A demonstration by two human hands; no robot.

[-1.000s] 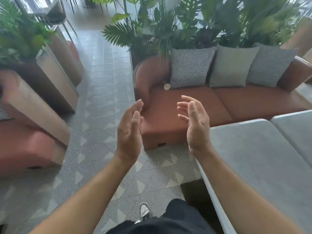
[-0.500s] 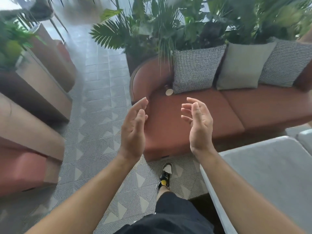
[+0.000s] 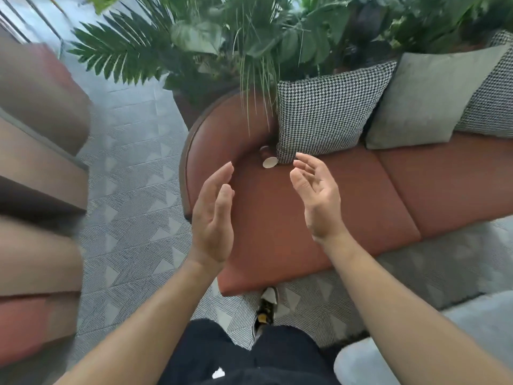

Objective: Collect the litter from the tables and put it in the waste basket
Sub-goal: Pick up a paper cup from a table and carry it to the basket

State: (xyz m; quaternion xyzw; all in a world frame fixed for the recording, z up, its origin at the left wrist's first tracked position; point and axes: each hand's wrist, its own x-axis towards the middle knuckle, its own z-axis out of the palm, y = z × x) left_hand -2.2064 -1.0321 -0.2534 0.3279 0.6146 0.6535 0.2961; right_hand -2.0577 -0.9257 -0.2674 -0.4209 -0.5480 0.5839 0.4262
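- The left hand and right hand are both raised over the near part of the sofa, palms turned toward each other, and neither holds anything.
- The left fingers are straight and close together. The right fingers are loosely spread and slightly bent.
- The litter in sight is a brown paper cup. It lies on its side at the far left corner of the sofa seat with its pale round end facing the near side.
- The cup is touching or just beside the lower left corner of the houndstooth cushion, under hanging fronds of the plants. It lies beyond both hands, between their fingertips as seen from the head camera.
- Likely step: a reach for the cup, with the grasp not yet made.
- Risk: lying on its side, the cup can roll. A glancing touch could send it toward the curved backrest or under the cushion corner, where it is harder to pinch.
- Risk: thin paper walls crush easily, so a hard squeeze could collapse the cup. Whether liquid is left inside cannot be told, and tipping the open end down could drip onto the seat.
- Risk: the fronds hang right over the cup and may brush the fingers or hide it during the reach.
- The waste basket is not in view, so the carry route is unknown. A corner of the grey table sits near right, close to the person's leg, and could be bumped when turning away.
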